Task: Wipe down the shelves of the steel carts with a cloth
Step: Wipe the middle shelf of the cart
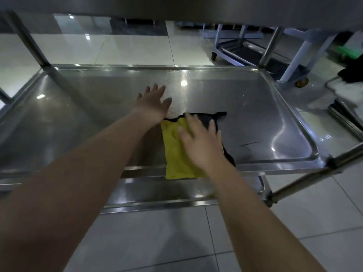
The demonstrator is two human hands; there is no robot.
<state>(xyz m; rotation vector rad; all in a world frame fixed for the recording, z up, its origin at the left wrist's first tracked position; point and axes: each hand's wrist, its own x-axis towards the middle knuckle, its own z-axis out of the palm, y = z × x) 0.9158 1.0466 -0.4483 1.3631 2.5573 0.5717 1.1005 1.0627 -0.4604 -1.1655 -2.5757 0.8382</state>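
Head view: R hand (pixel 200 143) flat on cloth (pixel 175 156), L hand (pixel 154 104) splayed over shelf (pixel 255 107), grips unclenched, empty.

Both arms are bare and reach forward, converging toward the middle. The left forearm (pixel 88 163) enters from the lower left and stretches further out, its wrist nearly straight. The left hand (pixel 154 104) is palm down with the back toward the camera, fingers straight and slightly fanned, and the thumb out to the right. Whether it touches anything below cannot be told. The right forearm (pixel 255 213) rises from the lower right. The right hand (pixel 200 142) lies palm down, nearer than the left, its fingers extended and spread flat on the cloth (pixel 176 154). Its fingertips are a little blurred. The two hands are close but apart.
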